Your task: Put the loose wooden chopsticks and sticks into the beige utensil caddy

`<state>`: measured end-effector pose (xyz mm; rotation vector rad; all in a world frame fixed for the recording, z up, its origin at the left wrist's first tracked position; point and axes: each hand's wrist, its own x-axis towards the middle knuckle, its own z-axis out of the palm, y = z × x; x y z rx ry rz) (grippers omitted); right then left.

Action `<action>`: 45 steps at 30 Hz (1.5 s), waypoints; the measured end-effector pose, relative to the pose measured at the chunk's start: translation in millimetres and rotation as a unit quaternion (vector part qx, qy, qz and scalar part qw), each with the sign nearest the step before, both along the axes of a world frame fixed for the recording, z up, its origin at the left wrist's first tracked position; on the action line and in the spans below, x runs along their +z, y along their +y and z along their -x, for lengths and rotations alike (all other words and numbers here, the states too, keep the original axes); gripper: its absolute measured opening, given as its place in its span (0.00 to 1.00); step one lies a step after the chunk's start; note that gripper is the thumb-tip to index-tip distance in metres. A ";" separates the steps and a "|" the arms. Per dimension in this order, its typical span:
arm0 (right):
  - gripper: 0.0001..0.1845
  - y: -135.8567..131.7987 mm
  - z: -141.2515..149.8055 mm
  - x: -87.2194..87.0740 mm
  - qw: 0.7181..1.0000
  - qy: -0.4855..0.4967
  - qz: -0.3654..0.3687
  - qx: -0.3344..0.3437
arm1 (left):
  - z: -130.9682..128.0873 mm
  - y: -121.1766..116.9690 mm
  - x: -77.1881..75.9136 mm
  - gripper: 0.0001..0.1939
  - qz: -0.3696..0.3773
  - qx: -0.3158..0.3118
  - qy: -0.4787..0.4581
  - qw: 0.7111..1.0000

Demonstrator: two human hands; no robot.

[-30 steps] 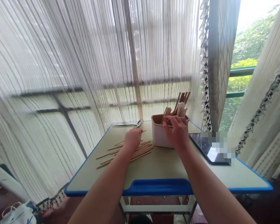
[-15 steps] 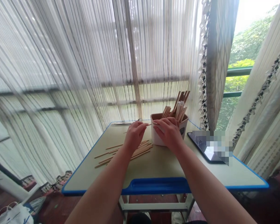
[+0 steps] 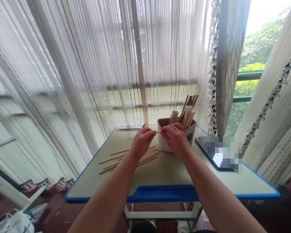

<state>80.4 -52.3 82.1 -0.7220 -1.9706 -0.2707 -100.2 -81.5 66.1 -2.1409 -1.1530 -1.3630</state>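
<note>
A thin wooden chopstick (image 3: 158, 132) runs level between my two hands above the table; its thin end shows left of my left hand. My left hand (image 3: 144, 139) pinches it with thumb and fingertips. Just in front of the box, my right hand (image 3: 176, 136) is closed on the other end, its fingers drawn together. Several loose chopsticks (image 3: 145, 158) lie on the table under and beside my left wrist. Behind my right hand stands a white box (image 3: 163, 142) with a brown inside, holding upright bundles of light and dark chopsticks (image 3: 189, 108).
The pale table (image 3: 165, 171) has a blue edge and a blue front tray (image 3: 165, 193). A dark tablet (image 3: 214, 157), partly blurred out, lies at the right. Metal utensils (image 3: 128, 128) lie at the back left. Sheer curtains (image 3: 99, 58) hang close behind.
My right fingers have drawn in around the chopstick's end, and more of the stick shows between my hands. The view has shifted slightly. The loose chopsticks and box stay put.
</note>
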 end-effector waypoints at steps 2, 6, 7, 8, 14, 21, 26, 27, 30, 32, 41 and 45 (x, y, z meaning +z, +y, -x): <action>0.08 -0.4 0.3 0.0 1.000 -0.002 0.001 -0.012 | -0.2 0.3 -0.3 0.10 0.007 0.007 -0.003 1.000; 0.09 0.2 -0.9 -0.1 0.999 0.037 -0.003 -0.022 | 2.7 3.0 -3.3 0.10 0.035 0.049 0.016 0.998; 0.09 0.9 -1.7 0.0 0.998 0.060 -0.006 -0.023 | 3.9 3.9 -4.3 0.10 0.042 0.063 0.025 0.997; 0.09 1.8 -2.7 0.1 0.996 0.086 -0.010 -0.022 | 5.1 4.8 -5.4 0.10 0.048 0.077 0.033 0.995; 0.08 6.0 -8.5 2.2 0.978 0.209 -0.024 -0.011 | 8.7 6.7 -8.6 0.13 0.084 0.119 0.079 0.986; 0.07 5.4 -4.6 0.5 0.970 0.239 0.029 0.038 | 7.3 5.1 -7.3 0.15 0.084 0.109 0.073 0.988; 0.06 -0.7 -8.4 3.4 0.946 0.316 -0.003 0.065 | 9.8 8.0 -11.4 0.12 0.113 0.117 0.061 0.985; 0.06 -1.9 -11.6 5.5 0.931 0.360 -0.037 0.053 | 10.8 9.1 -13.1 0.14 0.127 0.129 0.058 0.982; 0.06 -2.0 -23.6 12.7 0.875 0.467 -0.126 -0.018 | 13.9 12.0 -17.7 0.19 0.174 0.181 0.058 0.966; 0.06 1.3 -30.6 15.5 0.862 0.482 -0.142 -0.068 | 15.1 12.7 -19.0 0.16 0.203 0.209 0.071 0.954; 0.10 6.4 -36.2 15.2 0.856 0.495 -0.127 -0.085 | 13.8 10.5 -17.9 0.14 0.270 0.242 0.095 0.927; 0.11 1.4 -28.2 13.8 0.903 0.416 -0.084 -0.061 | 12.3 9.1 -16.0 0.15 0.280 0.255 0.101 0.920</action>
